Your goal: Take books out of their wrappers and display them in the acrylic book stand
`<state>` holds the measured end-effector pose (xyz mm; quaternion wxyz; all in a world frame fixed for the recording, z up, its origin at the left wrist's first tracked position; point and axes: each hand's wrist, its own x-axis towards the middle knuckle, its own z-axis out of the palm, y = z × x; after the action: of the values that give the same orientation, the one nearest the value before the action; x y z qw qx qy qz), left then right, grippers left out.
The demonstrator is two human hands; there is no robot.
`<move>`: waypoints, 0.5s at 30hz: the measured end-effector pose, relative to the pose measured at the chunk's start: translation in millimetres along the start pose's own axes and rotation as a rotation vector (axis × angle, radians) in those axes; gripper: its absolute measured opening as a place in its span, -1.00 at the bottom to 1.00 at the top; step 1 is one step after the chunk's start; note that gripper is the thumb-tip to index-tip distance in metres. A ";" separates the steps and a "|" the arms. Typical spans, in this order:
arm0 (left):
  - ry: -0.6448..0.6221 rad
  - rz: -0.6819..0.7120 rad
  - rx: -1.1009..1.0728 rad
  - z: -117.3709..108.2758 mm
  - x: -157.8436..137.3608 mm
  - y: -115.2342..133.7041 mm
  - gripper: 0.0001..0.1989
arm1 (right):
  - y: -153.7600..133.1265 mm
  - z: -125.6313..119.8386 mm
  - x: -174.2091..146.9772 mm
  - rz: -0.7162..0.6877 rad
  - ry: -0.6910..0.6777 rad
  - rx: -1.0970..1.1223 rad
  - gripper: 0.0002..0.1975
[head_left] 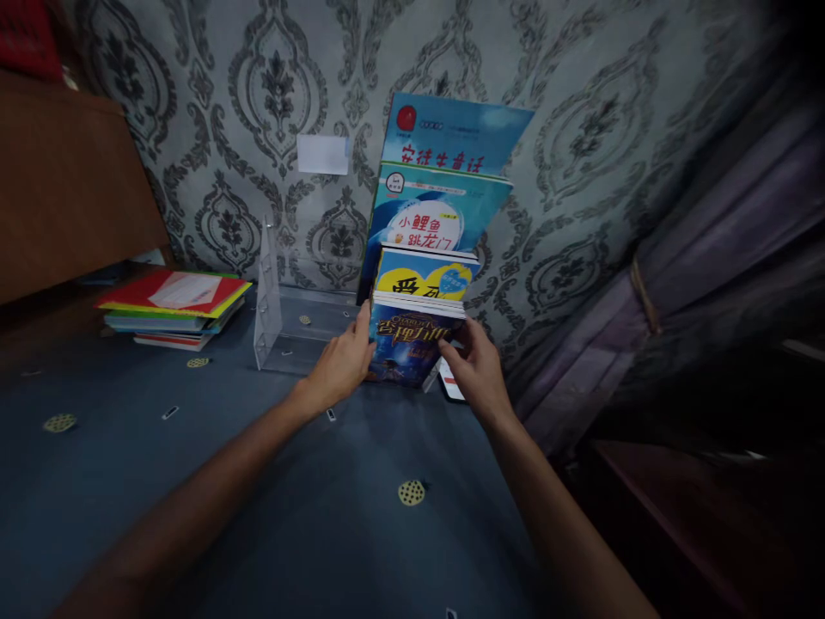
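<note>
The left hand (345,361), its fingers drawn close together, clasps the left edge of a glossy dark-blue rectangular paperback with gold lettering (406,348), while the right hand (477,365) grips the opposite edge, thumb toward the cover and fingers curled round the side. The paperback stands upright, leaning slightly back, at the front of a stepped row in the right part of a clear, smooth plastic rack with a slanting end panel (267,301). Directly behind it rise a blue-and-yellow book with bold black characters (425,279), a wider, thin teal book with a white oval (444,206) and a tall sky-blue book with red characters (461,129). A flat black-edged phone with a lit screen (453,385) lies just beside the right hand. To the rack's left, a loose stack of thin, flat books topped with red (180,297) rests on the dark-blue tabletop covering printed with yellow dotted shapes (322,516). Behind stands grey damask-patterned wallpaper (277,86); gathered, folded mauve cloth (580,344) hangs at the right.
</note>
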<state>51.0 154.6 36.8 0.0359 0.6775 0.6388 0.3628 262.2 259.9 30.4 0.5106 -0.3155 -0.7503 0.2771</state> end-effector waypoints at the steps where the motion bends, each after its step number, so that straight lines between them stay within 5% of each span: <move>1: 0.000 0.004 0.003 0.4 0.2 -1.1 -0.26 | 1.4 0.4 0.4 0.004 0.007 0.011 -0.39; 15: 0.043 0.074 -0.036 4.1 0.5 -7.1 -0.25 | 0.3 -1.9 3.2 0.125 -0.004 0.222 -0.53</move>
<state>47.2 158.0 30.4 0.0208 0.6920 0.6072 0.3899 263.2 262.7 32.7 0.5225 -0.3027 -0.6948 0.3906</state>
